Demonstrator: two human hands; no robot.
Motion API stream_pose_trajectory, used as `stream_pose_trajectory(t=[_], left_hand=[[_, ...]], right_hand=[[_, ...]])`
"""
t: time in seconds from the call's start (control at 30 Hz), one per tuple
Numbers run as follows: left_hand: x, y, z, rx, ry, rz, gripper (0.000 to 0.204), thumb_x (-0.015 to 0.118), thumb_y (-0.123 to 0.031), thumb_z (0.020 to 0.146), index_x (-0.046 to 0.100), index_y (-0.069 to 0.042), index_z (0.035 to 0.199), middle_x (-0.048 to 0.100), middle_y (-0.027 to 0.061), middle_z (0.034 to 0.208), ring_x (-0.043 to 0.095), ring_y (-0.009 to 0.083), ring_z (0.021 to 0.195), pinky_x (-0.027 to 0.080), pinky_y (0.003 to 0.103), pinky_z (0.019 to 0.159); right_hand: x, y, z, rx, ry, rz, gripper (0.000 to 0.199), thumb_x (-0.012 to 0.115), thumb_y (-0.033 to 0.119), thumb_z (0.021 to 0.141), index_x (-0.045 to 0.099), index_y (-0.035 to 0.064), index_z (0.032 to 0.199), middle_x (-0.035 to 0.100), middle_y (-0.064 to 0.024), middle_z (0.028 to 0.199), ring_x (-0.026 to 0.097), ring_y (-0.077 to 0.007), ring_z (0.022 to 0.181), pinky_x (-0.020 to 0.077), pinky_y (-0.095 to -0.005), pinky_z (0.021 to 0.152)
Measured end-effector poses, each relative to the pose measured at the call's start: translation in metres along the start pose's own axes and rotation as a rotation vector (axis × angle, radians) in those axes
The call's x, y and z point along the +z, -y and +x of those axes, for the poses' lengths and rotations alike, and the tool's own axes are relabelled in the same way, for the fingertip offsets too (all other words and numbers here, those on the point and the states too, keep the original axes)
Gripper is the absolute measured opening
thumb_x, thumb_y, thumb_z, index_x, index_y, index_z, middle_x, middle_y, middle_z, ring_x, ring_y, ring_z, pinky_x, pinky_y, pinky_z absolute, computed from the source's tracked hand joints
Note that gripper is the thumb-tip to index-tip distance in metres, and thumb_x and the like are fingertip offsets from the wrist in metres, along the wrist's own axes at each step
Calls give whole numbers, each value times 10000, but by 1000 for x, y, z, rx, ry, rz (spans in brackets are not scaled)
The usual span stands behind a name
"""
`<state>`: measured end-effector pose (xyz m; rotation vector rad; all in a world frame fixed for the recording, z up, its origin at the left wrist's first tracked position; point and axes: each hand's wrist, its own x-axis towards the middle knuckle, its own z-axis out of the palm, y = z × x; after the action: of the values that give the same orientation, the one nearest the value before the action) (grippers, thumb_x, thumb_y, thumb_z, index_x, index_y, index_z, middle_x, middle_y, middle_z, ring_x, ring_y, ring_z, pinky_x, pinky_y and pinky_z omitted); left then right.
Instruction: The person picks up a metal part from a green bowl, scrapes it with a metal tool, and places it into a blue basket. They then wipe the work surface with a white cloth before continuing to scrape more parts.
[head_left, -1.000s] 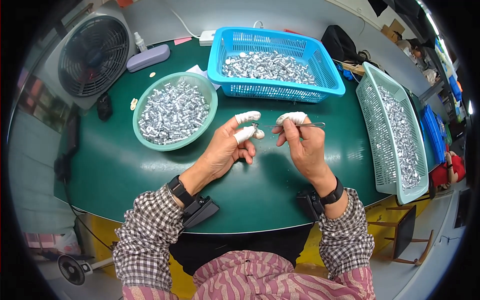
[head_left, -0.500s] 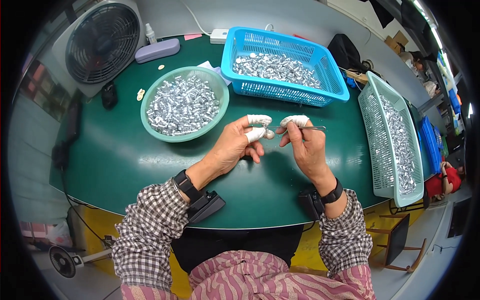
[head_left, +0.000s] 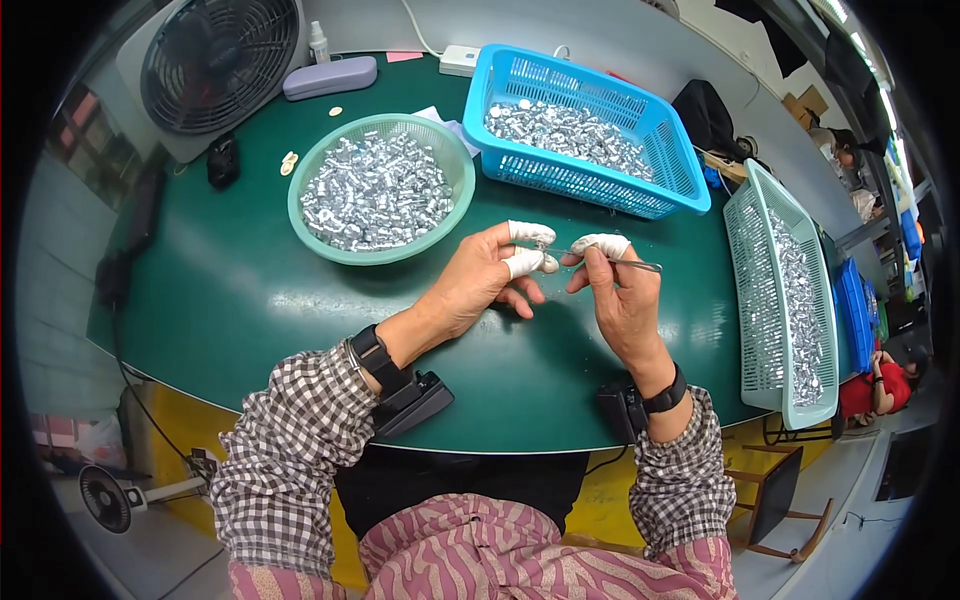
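Head view: left hand (head_left: pixel 480 285) pinches a small metal part (head_left: pixel 549 264) between white-capped fingertips (head_left: pixel 527 233); right hand (head_left: pixel 620 300) grips thin tweezers (head_left: pixel 620 262) meeting it. Part sits between both hands, looks tiny, light, hard, slippery; best pinched at its sides. Green bowl (head_left: pixel 310 235) lies beyond the left hand.

left hand (head_left: pixel 480 285) | nearer right hand (head_left: pixel 620 295) | fingertips almost meeting
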<state>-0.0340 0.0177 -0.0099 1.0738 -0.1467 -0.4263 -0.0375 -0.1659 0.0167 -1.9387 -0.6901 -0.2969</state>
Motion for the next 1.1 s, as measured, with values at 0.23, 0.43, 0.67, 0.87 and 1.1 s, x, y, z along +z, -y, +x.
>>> stream_pose_trajectory(t=[0.23, 0.43, 0.67, 0.87, 1.1], left_hand=[[0, 2, 0, 11, -21, 14, 314, 544, -107, 886, 496, 5, 1175, 600, 127, 965, 605, 138, 638, 529, 230, 495], [6, 4, -2, 91, -61, 194, 253, 519, -103, 898, 512, 0, 1129, 605, 90, 877, 556, 100, 496, 434, 205, 386], [12, 1, -8, 86, -85, 339, 224, 500, -116, 916, 527, -39, 1125, 601, 56, 837, 538, 71, 464, 382, 184, 370], [15, -11, -6, 76, -56, 389, 232, 505, -121, 911, 533, -39, 1126, 604, 41, 816, 539, 64, 469, 376, 176, 379], [16, -12, -7, 100, -95, 351, 218, 516, -80, 887, 545, -5, 1089, 611, 70, 803, 540, 94, 460, 389, 214, 390]], right_hand=[[3, 1, 1, -43, -5, -59, 113, 486, 49, 926, 563, -31, 947, 642, -96, 828, 592, -111, 600, 468, -219, 542], [5, -9, 3, -200, 39, -284, 80, 527, 14, 894, 575, -25, 946, 633, -82, 802, 592, -116, 589, 462, -228, 509], [19, -13, 6, -259, 29, -406, 71, 607, 8, 821, 543, -7, 849, 571, -111, 709, 566, -277, 534, 445, -335, 450], [9, -13, 5, -215, 11, -311, 79, 554, 19, 878, 566, -31, 938, 603, -107, 741, 586, -165, 536, 459, -271, 470], [11, -10, 5, -290, 22, -396, 55, 552, 23, 882, 564, -22, 912, 616, -95, 737, 595, -158, 546, 460, -267, 475]])
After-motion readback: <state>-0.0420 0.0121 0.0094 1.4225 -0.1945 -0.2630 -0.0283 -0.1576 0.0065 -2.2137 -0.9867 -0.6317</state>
